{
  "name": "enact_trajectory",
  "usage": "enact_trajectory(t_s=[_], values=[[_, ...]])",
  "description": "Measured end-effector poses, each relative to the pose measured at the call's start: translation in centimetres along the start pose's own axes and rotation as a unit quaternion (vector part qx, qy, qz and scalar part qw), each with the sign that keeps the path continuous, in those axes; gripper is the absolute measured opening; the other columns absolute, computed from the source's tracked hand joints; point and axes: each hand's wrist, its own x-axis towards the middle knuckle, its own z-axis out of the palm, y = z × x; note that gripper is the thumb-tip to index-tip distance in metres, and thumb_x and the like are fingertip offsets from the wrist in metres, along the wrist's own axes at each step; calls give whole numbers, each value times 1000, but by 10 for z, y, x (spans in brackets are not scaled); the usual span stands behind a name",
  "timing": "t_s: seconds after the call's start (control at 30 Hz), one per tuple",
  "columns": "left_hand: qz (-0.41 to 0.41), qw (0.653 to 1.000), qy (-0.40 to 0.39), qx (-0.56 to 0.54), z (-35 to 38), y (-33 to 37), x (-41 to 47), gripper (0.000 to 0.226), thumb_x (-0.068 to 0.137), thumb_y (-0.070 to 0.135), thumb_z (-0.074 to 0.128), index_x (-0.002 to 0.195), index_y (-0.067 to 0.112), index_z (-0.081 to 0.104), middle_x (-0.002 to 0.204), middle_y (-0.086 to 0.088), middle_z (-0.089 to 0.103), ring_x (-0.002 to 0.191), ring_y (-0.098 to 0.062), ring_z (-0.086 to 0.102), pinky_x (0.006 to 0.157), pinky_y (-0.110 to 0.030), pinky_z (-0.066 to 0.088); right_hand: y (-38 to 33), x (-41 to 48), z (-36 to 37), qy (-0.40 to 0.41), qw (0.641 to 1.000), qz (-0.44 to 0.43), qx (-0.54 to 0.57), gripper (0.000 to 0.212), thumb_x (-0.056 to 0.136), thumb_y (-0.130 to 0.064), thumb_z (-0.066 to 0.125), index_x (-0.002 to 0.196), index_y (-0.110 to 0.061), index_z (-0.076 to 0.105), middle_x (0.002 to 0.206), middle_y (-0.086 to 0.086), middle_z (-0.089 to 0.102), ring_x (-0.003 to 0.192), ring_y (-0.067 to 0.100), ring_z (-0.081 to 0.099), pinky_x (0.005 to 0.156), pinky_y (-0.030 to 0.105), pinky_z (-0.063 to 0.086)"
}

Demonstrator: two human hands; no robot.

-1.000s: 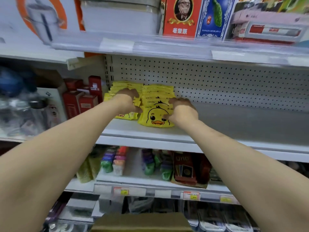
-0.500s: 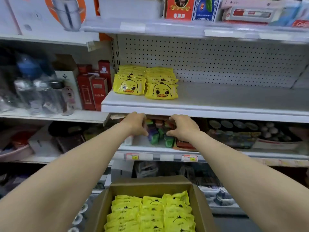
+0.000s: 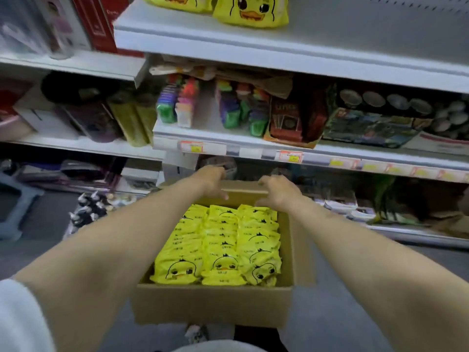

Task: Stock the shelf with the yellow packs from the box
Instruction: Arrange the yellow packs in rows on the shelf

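packs in box [image 3: 218, 246]: bright yellow, black-outlined duck faces
box [image 3: 210, 307]: plain brown cardboard
shelf [image 3: 253, 50]: white

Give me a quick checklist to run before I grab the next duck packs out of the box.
1. Hands free: left hand and right hand hold nothing. Ok.
2. Access: the cardboard box is open on top. Ok.
3. Stock: yellow duck packs fill it in three rows. Ok.
4. Shelf room: the shelf is bare to the right of the shelved duck packs. Ok.
5. Box support: what it rests on is hidden. Cannot tell.
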Motion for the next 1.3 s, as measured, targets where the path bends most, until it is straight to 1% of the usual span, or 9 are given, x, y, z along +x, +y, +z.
enact_trajectory(t_s=[0.3,0.57,0.77,1.0,1.07,1.13,1.2,1.27,1.3], values=[[-74,985,-145,-52,140,-27,31,68,77,43,79,135,21,49,136,-9,50,126,-28,47,98,-39,43,43,29,115,-183,983,6,0,64,80,-45,77,135,-20,54,133,6,58,124,27,53,91,35,47],[-128,977,-168,-40,214,-47,33,53,80,42,75,128,27,56,130,-6,48,126,-26,41,99,-41,44,60,42,182,-315,948,-20,-31,38,83,-39,76,117,-22,67,124,3,64,115,24,59,90,33,49],[-111,980,-167,5,236,-48,41,59,80,46,74,132,30,52,138,0,47,134,-26,36,103,-40,41,58,47,206,-328,935,-47,-127,57,77,-49,79,124,-21,65,131,4,44,128,25,40,102,40,45],[-89,978,-170,79,245,-43,49,65,77,48,75,132,30,45,134,-3,45,125,-25,41,100,-38,40,60,48,223,-297,918,-113,-239,45,84,-14,70,128,-12,60,134,9,42,127,28,38,101,39,43],[-91,977,-172,86,247,-42,51,67,77,46,75,134,30,43,134,-3,44,125,-25,42,101,-38,40,59,54,217,-334,910,-106,-222,32,89,-9,65,120,-11,64,125,10,52,120,27,48,96,37,48],[-95,977,-173,87,247,-39,52,72,77,43,77,136,29,39,134,-4,45,126,-25,43,101,-39,41,61,60,209,-379,902,-97,-184,7,91,-7,59,90,-11,65,93,8,59,95,26,56,75,32,50],[-98,977,-172,83,248,-37,52,74,77,40,78,137,28,37,133,-5,45,124,-25,44,98,-38,44,64,66,199,-411,894,-104,-145,19,92,-11,58,74,-13,53,77,4,54,85,28,56,60,26,42],[-99,978,-166,81,249,-37,50,75,76,37,79,136,27,36,131,-5,45,122,-24,45,94,-37,48,70,71,190,-431,891,-103,-97,8,94,-15,56,95,-8,61,98,10,63,96,31,60,66,30,46],[-101,978,-163,81,250,-37,49,75,76,36,79,137,27,35,131,-4,45,122,-24,46,92,-36,49,74,74,187,-431,894,-93,-71,19,95,-15,53,112,-7,59,112,12,63,104,32,60,75,33,48]])
